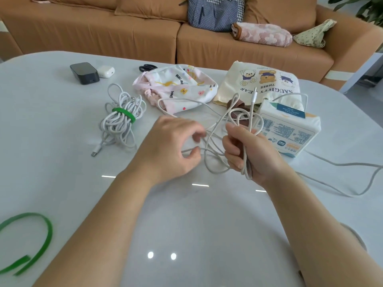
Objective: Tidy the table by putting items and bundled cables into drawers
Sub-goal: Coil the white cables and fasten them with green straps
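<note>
My right hand [246,154] is closed around several loops of a long white cable [215,129], held upright above the table with its plug tip pointing up. My left hand [172,148] pinches a strand of the same cable between thumb and fingers, just left of the loops. The rest of that cable trails off to the right across the table [186,214]. A second white cable bundle [121,119], tied with a green strap, lies to the left. A loose green strap [39,243] lies at the near left edge.
At the back of the table lie a black charger block [84,73], a white earbud case [106,71], black scissors [146,67], a printed pink pouch [176,85], a cream bear bag [259,81] and a tissue pack [290,131]. A brown sofa [124,32] stands behind.
</note>
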A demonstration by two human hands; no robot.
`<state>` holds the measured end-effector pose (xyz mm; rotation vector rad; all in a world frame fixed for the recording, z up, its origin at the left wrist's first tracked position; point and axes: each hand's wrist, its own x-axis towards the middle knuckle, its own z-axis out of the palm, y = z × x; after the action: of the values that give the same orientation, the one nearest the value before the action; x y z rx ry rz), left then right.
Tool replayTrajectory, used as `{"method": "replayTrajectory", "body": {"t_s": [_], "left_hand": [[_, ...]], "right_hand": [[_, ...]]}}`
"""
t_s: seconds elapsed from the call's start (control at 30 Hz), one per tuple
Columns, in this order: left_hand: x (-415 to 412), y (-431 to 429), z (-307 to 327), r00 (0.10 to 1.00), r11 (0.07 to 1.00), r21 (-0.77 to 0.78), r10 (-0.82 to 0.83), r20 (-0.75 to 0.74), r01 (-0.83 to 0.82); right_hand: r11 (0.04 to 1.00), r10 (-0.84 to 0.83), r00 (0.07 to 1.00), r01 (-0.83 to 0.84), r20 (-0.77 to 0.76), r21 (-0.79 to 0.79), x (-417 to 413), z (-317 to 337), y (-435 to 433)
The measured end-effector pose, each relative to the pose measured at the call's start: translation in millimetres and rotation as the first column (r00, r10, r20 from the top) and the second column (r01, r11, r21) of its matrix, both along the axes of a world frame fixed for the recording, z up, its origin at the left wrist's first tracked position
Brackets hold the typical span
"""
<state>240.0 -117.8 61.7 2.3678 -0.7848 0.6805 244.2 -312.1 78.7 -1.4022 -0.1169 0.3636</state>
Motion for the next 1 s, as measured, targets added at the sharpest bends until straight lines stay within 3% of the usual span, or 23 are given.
{"method": "replayTrajectory", "body": {"t_s": [0.07, 0.13, 0.2, 0.33, 0.5, 0.6, 0.77, 0.9, 0.93, 1.0], "left_hand": [[3.5, -2.4, -7.5, 0.989, 0.981, 0.148, 0.136, -0.051, -0.128], [7.0, -4.0, -10.7, 0.931, 0.903, 0.315, 0.344, -0.12, -0.293], [7.9, -3.6, -11.0, 0.883, 0.845, 0.368, 0.455, -0.115, -0.387], [7.4, 0.9, -10.5, 0.883, 0.847, 0.326, 0.465, -0.069, -0.42], [8.7, -4.0, -11.8, 0.942, 0.923, 0.192, 0.336, 0.016, -0.332], [4.6, -8.9, -8.1, 0.945, 0.931, 0.163, 0.316, 0.083, -0.326], [-3.7, -9.1, -8.4, 0.917, 0.909, 0.158, 0.396, -0.046, -0.385], [-4.8, -12.9, -9.1, 0.875, 0.879, -0.13, 0.423, -0.236, -0.459], [-5.3, -14.2, -9.2, 0.877, 0.872, -0.17, 0.413, -0.247, -0.459], [-4.4, -13.2, -11.6, 0.89, 0.893, -0.102, 0.417, -0.182, -0.439]], "right_hand": [[0.995, -0.045, 0.996, 0.052, 0.076, -0.086, -0.2, -0.7, -0.9], [0.981, -0.083, 0.985, 0.107, 0.153, -0.161, -0.4, -2.4, -1.0], [0.97, -0.134, 0.973, 0.168, 0.189, -0.174, 0.1, -5.3, -0.4], [0.954, -0.184, 0.955, 0.231, 0.234, -0.193, 1.3, -5.5, -0.5], [0.838, -0.109, 0.948, 0.249, 0.299, -0.485, -2.8, -4.8, 8.7], [0.808, -0.097, 0.957, 0.236, 0.273, -0.54, -5.2, -4.2, 11.9], [0.878, -0.223, 0.895, 0.356, 0.385, -0.32, -3.3, -4.1, 4.3], [0.907, -0.3, 0.878, 0.383, 0.372, -0.174, -1.0, -4.5, 1.9], [0.902, -0.302, 0.869, 0.393, 0.391, -0.177, -0.4, -5.7, 2.9], [0.889, -0.305, 0.849, 0.416, 0.432, -0.189, -2.2, -7.1, 5.3]]}}
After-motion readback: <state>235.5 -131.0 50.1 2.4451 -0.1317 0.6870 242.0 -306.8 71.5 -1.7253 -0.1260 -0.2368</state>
